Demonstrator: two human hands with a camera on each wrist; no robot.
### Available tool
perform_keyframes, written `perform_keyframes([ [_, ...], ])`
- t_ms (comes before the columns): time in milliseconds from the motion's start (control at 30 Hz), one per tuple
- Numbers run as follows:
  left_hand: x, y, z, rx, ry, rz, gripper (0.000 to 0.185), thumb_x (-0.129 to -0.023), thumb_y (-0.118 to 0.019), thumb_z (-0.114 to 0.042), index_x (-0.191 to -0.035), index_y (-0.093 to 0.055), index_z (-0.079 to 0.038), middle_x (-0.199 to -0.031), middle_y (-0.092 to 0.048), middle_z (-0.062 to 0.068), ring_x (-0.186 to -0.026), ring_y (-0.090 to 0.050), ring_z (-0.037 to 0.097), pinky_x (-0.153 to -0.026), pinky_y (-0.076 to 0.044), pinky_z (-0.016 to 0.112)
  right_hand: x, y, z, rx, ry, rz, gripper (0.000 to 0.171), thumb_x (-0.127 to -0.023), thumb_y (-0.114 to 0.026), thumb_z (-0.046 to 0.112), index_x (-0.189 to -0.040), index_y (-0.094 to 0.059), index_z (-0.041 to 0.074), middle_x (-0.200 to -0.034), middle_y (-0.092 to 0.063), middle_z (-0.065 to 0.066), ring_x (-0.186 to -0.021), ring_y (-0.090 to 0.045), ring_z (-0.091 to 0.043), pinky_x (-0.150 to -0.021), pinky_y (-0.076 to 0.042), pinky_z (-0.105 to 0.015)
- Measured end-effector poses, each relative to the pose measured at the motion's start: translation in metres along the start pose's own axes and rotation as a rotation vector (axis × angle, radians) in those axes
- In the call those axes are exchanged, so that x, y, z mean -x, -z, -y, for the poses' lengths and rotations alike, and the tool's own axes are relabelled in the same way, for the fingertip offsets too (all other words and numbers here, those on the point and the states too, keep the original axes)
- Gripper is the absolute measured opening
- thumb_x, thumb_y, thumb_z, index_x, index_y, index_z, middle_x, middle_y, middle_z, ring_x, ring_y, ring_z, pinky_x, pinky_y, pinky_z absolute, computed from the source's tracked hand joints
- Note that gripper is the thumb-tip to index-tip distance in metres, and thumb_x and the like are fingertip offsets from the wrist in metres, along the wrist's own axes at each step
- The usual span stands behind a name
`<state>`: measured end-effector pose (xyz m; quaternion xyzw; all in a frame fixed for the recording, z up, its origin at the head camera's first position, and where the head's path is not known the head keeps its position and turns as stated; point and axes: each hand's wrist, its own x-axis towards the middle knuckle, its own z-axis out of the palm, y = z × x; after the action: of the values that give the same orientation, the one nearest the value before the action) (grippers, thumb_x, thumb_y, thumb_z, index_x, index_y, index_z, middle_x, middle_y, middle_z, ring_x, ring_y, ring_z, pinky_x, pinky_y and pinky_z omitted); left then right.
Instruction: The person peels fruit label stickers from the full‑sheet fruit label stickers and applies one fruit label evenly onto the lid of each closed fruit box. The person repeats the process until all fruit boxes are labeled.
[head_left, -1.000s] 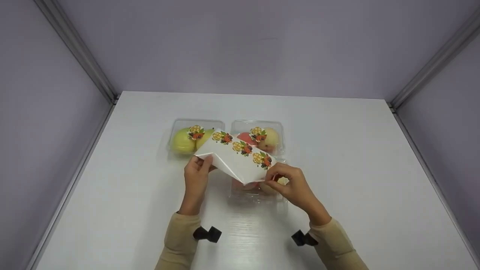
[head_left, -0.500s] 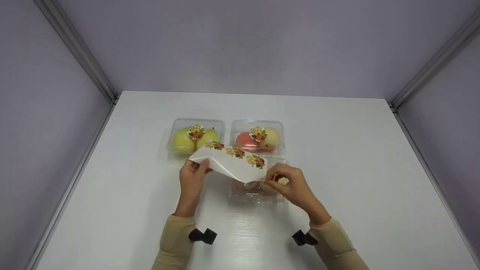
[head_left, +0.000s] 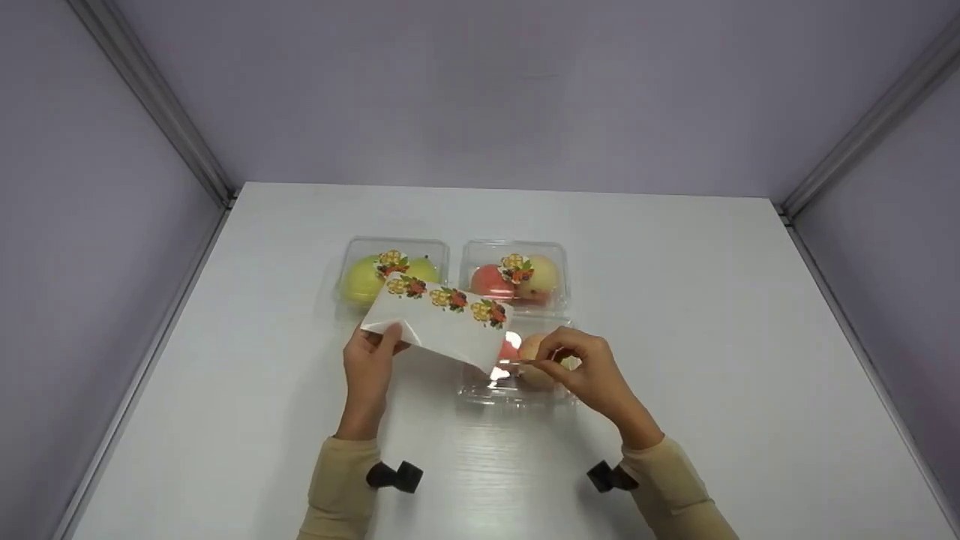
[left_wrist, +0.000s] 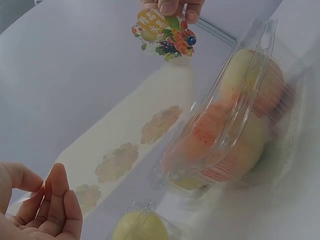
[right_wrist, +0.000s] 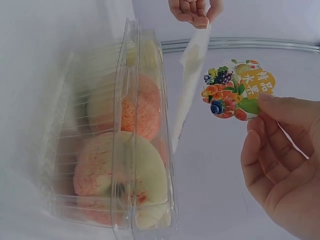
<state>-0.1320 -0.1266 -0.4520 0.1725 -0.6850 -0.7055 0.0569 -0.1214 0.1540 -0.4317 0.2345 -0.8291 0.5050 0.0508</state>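
Observation:
My left hand (head_left: 367,379) pinches the near-left corner of a white sticker sheet (head_left: 431,324), with three fruit-picture stickers along its far edge. Between the thumb and fingertips of my right hand (head_left: 591,373) is a single round fruit sticker (right_wrist: 237,90), printed with fruits and yellow lettering. It is apart from the sheet and appears nearly edge-on in the head view. Below it stands a lidded clear plastic box (head_left: 484,395) of reddish-yellow fruits (right_wrist: 120,175). The sheet and right hand partly cover this box in the head view.
Behind stand two more clear boxes, each with a fruit sticker on its lid. The left box (head_left: 360,246) holds green-yellow fruits, the right box (head_left: 480,246) red and pale ones. Walls enclose the white table (head_left: 712,337) at the back and sides.
My left hand has drawn the sheet leftward, away from the right hand, and a sticker has come off it into the right fingers. My right hand has barely moved.

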Motion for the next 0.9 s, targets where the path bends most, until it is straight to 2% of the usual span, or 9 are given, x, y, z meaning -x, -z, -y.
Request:
perform_keyframes([
  [333, 0.001, 0.011, 0.007, 0.009, 0.008, -0.021, 0.037, -0.097, -0.053, -0.011, -0.130, -0.049, 0.006, -0.125, -0.060, 0.025, -0.086, -0.062, 0.001, -0.078, -0.054, 0.017, 0.002, 0.001, -0.001, -0.006, -0.016, -0.010, 0.008, -0.080, -0.073, -0.001, -0.080, -0.066, 0.004, -0.079, -0.067, -0.012, -0.073, -0.057, 0.004, -0.069, -0.053, -0.018],
  [600, -0.005, 0.025, 0.023, -0.089, 0.052, -0.057, 0.037, -0.097, -0.052, -0.015, -0.129, -0.050, 0.004, -0.127, -0.060, 0.022, -0.089, -0.061, 0.002, -0.082, -0.055, 0.019, 0.002, 0.000, -0.002, -0.012, -0.050, -0.007, 0.007, -0.081, -0.072, -0.001, -0.081, -0.066, 0.003, -0.079, -0.067, -0.013, -0.074, -0.056, 0.005, -0.069, -0.053, -0.018],
  [667, -0.006, 0.029, 0.027, -0.105, 0.073, -0.062, 0.035, -0.097, -0.053, -0.016, -0.127, -0.052, 0.004, -0.120, -0.063, 0.019, -0.086, -0.061, 0.001, -0.081, -0.054, 0.018, 0.002, 0.000, -0.003, -0.011, -0.061, -0.003, 0.007, -0.081, -0.072, 0.000, -0.082, -0.066, 0.002, -0.080, -0.067, -0.013, -0.075, -0.056, 0.004, -0.069, -0.053, -0.017],
  [767, -0.008, 0.035, 0.034, -0.117, 0.108, -0.069, 0.033, -0.096, -0.055, -0.017, -0.121, -0.055, 0.004, -0.102, -0.068, 0.009, -0.080, -0.061, 0.001, -0.081, -0.055, 0.020, 0.002, 0.000, -0.003, -0.010, -0.070, 0.000, 0.007, -0.082, -0.072, 0.000, -0.082, -0.065, 0.003, -0.080, -0.066, -0.013, -0.076, -0.056, 0.004, -0.070, -0.053, -0.017],
  [900, -0.011, 0.044, 0.041, -0.136, 0.163, -0.059, 0.031, -0.095, -0.059, -0.019, -0.114, -0.057, 0.005, -0.081, -0.065, -0.004, -0.076, -0.062, 0.002, -0.080, -0.055, 0.019, 0.002, -0.001, -0.003, -0.015, -0.073, 0.004, 0.007, -0.082, -0.072, 0.002, -0.082, -0.065, 0.003, -0.080, -0.066, -0.013, -0.076, -0.056, 0.004, -0.070, -0.053, -0.018],
])
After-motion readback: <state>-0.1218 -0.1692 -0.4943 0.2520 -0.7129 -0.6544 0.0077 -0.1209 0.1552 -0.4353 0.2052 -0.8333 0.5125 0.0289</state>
